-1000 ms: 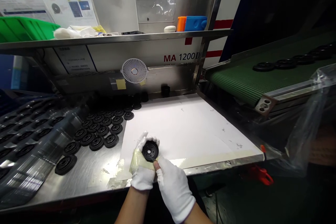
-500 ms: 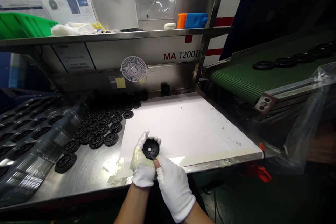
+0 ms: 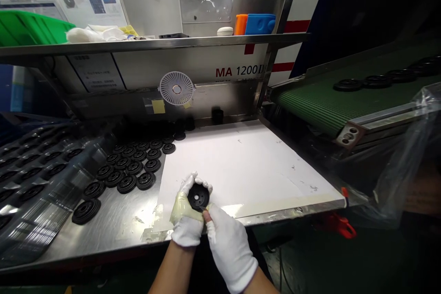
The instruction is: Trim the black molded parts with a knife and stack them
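My left hand, in a white glove, is wrapped round a round black ribbed disc and holds it upright over the front edge of the white sheet. My right hand, also gloved, is closed with thumb and fingertip pinched at the disc's lower rim; whether it holds a small tool there is too small to tell. Several matching black discs lie in rows on the steel bench to the left.
A clear tray with more discs lies at the far left. A green conveyor belt at the right carries several black discs. A shelf above holds a green bin and blue and orange boxes. A small white fan stands behind.
Both hands keep their hold on the disc; they have drifted slightly up and forward in view. Nothing else has moved.
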{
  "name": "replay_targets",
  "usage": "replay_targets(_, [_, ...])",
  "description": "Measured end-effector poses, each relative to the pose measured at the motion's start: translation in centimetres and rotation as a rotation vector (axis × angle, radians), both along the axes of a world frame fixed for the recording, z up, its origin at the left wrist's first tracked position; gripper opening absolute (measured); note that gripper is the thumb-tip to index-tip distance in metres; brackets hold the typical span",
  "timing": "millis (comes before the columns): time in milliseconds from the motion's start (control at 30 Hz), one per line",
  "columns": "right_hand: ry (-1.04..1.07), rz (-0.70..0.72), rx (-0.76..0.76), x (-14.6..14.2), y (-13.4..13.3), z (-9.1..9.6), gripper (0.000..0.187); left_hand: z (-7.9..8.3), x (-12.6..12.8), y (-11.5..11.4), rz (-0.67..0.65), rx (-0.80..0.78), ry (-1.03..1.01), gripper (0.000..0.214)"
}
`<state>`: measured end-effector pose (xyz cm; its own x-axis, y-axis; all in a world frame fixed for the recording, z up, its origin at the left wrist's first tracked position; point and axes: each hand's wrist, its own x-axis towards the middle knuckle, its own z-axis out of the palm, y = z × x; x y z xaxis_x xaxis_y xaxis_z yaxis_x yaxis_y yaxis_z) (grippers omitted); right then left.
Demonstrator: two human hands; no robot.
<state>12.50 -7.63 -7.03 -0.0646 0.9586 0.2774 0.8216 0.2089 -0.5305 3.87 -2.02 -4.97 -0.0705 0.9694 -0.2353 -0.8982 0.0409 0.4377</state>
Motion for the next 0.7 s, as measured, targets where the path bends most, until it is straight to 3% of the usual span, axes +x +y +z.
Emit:
replay_targets(100, [0.004,0.017,0.004,-0.3,-0.2,0.0,0.027,0.1,-0.4,-0.4,0.015,0.007,0.028,0.023])
replay_targets(267, [-0.001,-0.005,-0.001,0.7,0.3,0.0,0.027,0.4,-1.3,-0.8,-0.201,-0.002,0.043,0.033])
replay_targets(433, [0.005,-0.02,-0.015,0.8,0.3,0.0,0.027,-0.1,-0.6,-0.1,-0.069,-0.006,-0.011,0.013])
replay_targets(567, [0.032,0.01,0.006,-0.1,-0.2,0.1,0.028,-0.3,-0.1,0.0,0.033,0.034,-0.004,0.019])
replay_targets(700, [0.113,0.05,-0.034,-0.3,-0.4,0.2,0.029,-0.1,-0.7,-0.6,-0.078,-0.021,0.033,0.035])
